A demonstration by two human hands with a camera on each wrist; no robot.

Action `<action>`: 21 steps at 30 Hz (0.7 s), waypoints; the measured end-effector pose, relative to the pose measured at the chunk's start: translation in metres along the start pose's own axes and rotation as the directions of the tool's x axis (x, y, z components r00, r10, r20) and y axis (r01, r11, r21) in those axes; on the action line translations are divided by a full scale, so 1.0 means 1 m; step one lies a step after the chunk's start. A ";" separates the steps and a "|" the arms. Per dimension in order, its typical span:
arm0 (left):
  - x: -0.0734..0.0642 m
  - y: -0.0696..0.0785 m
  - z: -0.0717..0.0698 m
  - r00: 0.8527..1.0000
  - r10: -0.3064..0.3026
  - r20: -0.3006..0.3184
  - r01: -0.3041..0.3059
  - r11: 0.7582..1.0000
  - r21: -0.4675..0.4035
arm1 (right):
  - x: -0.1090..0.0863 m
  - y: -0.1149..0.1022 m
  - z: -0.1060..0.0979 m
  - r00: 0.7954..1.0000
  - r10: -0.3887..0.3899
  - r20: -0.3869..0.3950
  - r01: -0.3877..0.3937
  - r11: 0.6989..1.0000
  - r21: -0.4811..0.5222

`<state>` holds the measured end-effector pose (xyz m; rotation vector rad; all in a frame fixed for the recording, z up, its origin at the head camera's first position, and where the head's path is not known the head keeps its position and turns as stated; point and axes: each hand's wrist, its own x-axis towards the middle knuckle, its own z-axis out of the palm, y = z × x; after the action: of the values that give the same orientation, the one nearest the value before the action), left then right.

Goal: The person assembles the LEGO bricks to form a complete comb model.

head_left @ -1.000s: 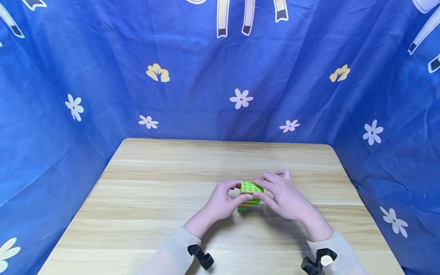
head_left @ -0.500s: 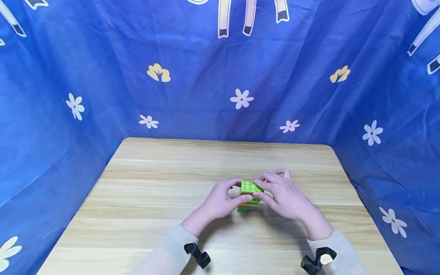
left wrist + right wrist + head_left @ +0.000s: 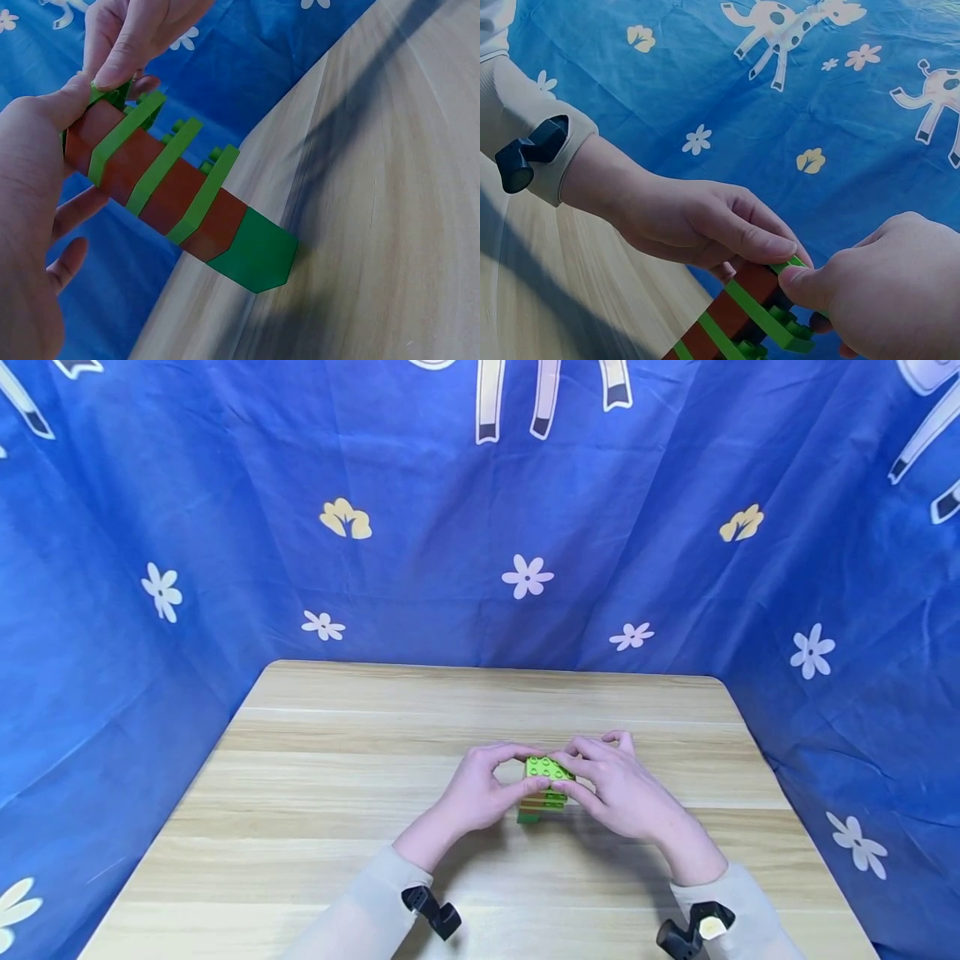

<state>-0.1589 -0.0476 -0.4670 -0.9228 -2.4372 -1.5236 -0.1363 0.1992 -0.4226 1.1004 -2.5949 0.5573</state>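
A tower of building blocks stands upright on the table, brown bricks (image 3: 169, 199) alternating with thin light green plates (image 3: 165, 165). At its foot sits a dark green brick (image 3: 255, 251). The topmost light green plate (image 3: 543, 767) shows its studs in the head view. My left hand (image 3: 472, 789) grips the tower's top, thumb on the near side and index finger along the far edge. My right hand (image 3: 626, 789) pinches the right end of that same plate between thumb and fingers. In the right wrist view both thumbs nearly meet at the plate, whose far side is hidden.
The wooden table (image 3: 337, 777) spreads around the tower, its rounded far corners near a blue patterned cloth (image 3: 420, 568) hung at the back and sides. Each sleeve carries a black wrist camera, the left one (image 3: 431, 912) and the right one (image 3: 693, 931).
My left index finger has reached further right along the top plate's far edge, and my left thumb has risen slightly to the plate's near edge. The right hand has stayed in place.
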 end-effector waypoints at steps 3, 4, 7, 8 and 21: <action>0.000 0.002 -0.001 1.000 -0.015 0.008 0.015 1.000 -0.004 | 0.000 0.000 0.000 1.000 0.004 0.003 -0.004 1.000 0.010; 0.000 0.002 -0.001 1.000 -0.019 0.012 0.019 1.000 -0.005 | 0.000 -0.001 0.000 1.000 0.005 0.004 -0.005 1.000 0.013; 0.000 0.004 -0.003 0.999 -0.029 0.023 0.029 1.000 0.012 | 0.000 -0.001 0.000 1.000 0.010 0.005 -0.011 1.000 0.023; 0.000 0.005 -0.004 0.999 -0.033 0.026 0.032 0.999 0.019 | -0.001 -0.001 0.000 1.000 0.012 0.004 -0.013 1.000 0.026; -0.001 0.003 -0.003 0.998 -0.061 0.025 0.061 0.998 -0.019 | -0.002 -0.003 0.001 1.000 0.014 -0.018 -0.014 0.999 0.041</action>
<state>-0.1571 -0.0492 -0.4633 -0.8829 -2.4937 -1.5677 -0.1332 0.1981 -0.4231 1.0854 -2.5883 0.6232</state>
